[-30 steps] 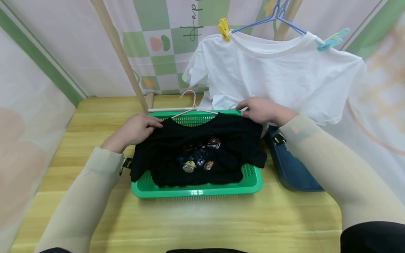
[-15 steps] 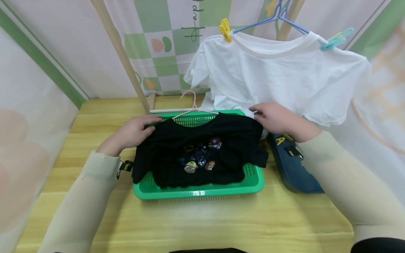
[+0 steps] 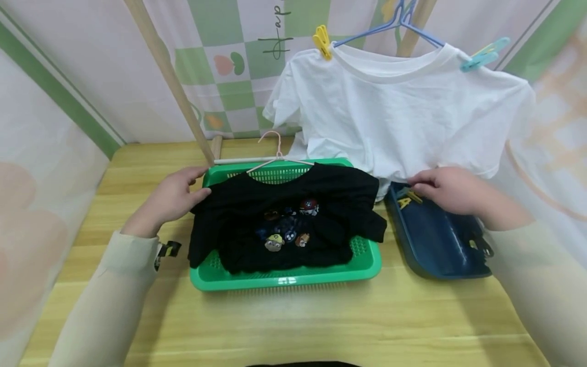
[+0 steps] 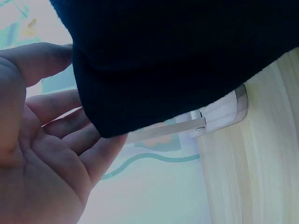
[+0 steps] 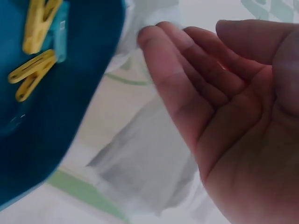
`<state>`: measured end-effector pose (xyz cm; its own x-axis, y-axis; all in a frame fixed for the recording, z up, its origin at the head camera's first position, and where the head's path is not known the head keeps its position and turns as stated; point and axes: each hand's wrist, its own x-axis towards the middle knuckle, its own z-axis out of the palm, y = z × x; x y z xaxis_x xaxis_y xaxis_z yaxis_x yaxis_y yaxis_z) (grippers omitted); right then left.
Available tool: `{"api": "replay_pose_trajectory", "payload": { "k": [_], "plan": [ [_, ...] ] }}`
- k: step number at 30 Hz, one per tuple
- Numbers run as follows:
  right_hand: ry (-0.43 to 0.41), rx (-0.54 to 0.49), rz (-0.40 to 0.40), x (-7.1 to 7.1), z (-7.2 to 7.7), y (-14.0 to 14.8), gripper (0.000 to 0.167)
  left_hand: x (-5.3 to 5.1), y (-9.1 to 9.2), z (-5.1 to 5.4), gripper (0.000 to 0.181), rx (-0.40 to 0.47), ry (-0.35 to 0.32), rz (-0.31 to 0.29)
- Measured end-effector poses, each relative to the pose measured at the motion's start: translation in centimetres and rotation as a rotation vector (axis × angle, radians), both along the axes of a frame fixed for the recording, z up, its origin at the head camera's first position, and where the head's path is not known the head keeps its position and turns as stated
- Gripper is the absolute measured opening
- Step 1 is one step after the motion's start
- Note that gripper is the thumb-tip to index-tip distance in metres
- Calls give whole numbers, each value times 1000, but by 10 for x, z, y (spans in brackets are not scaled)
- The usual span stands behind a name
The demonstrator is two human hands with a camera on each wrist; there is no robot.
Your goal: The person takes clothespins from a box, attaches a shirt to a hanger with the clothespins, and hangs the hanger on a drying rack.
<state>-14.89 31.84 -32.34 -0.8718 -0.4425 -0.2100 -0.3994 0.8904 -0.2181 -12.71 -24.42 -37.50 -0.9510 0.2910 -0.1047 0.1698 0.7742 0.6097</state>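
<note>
A black T-shirt (image 3: 289,214) with a cartoon print lies over a green basket (image 3: 284,281), a pink hanger (image 3: 278,148) in its neck. My left hand (image 3: 169,196) is at the shirt's left sleeve, thumb near the cloth edge. In the left wrist view, its loosely bent fingers lie partly behind the black cloth (image 4: 154,70), without pinching it. My right hand (image 3: 451,191) hovers over the far end of a dark blue bin (image 3: 440,244). The right wrist view shows nothing between its relaxed fingers. Yellow clothespins (image 5: 32,74) and a light blue clothespin (image 5: 60,32) lie in the bin.
Behind the bin hangs a white T-shirt (image 3: 403,112) on a blue hanger (image 3: 376,31), with a yellow clip (image 3: 323,42) and a turquoise clip (image 3: 485,55) at its shoulders. A wooden post (image 3: 171,76) rises behind the basket at left.
My right hand has left the black shirt's right shoulder and moved right to the blue bin. My left hand has drawn a little left, from the shoulder towards the sleeve. The shirt stays put.
</note>
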Motion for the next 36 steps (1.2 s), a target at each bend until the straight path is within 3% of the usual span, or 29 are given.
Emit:
{"api": "replay_pose_trajectory", "payload": {
  "k": [7,14,26,30,36],
  "plan": [
    [-89,53,-14,-1,-21,20,28,5,-3,-1,55,-16,-10,47],
    [-93,77,-17,-4,-36,32,26,9,-4,-1,52,-20,-64,88],
    [-108,80,79,-9,-63,28,25,5,-5,-3,29,-76,-35,110],
    [-102,99,87,-9,-67,20,27,3,-4,-2,21,-70,-31,89],
    [-103,153,81,-8,-69,13,30,3,-7,0,16,-48,-36,-12]
  ]
}}
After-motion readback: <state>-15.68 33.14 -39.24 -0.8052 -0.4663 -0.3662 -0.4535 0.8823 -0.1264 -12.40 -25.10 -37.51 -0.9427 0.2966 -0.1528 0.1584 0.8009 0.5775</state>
